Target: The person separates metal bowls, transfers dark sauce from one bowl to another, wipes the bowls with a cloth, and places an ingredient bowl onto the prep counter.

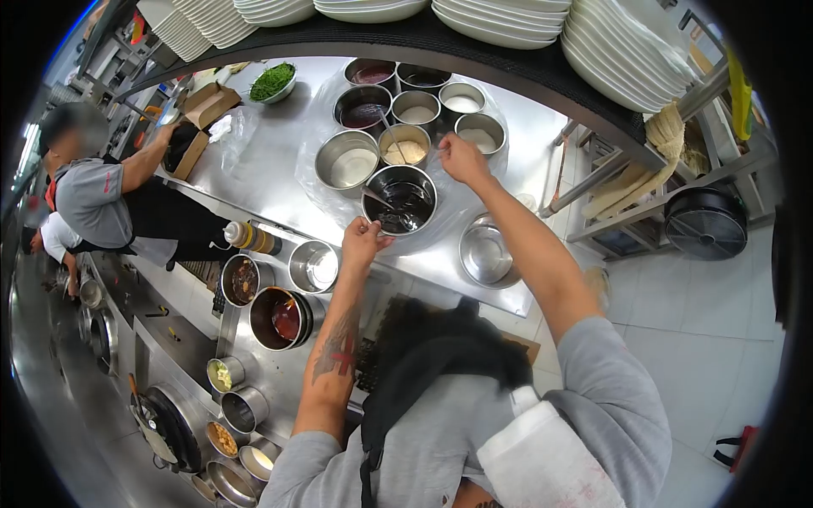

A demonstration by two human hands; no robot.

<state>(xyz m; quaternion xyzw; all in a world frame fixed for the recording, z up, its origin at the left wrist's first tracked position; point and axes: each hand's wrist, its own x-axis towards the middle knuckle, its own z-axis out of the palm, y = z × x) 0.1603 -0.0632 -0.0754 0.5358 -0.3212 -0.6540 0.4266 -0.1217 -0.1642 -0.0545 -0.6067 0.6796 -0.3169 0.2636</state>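
My left hand (362, 244) is closed, its fingertips at the near rim of a steel pot of dark sauce (415, 212). A spoon (378, 200) leans inside that pot. Between the pots, my right hand (462, 159) is pinched shut beside a steel pot of white powder (480, 135). Clear plastic (453, 199) lies around and under the pots, close to both hands. What either hand pinches is too small to make out. Just beyond the dark sauce stands a pot of pale grains (406, 152) with a utensil in it.
Several stacked white plates (500, 21) line the shelf overhead. An empty steel bowl (487, 251) sits at the right table edge. Left of me are a steel pot (313, 266), a squeeze bottle (252, 238) and a pot of red oil (284, 320). A co-worker (102, 182) stands at the left.
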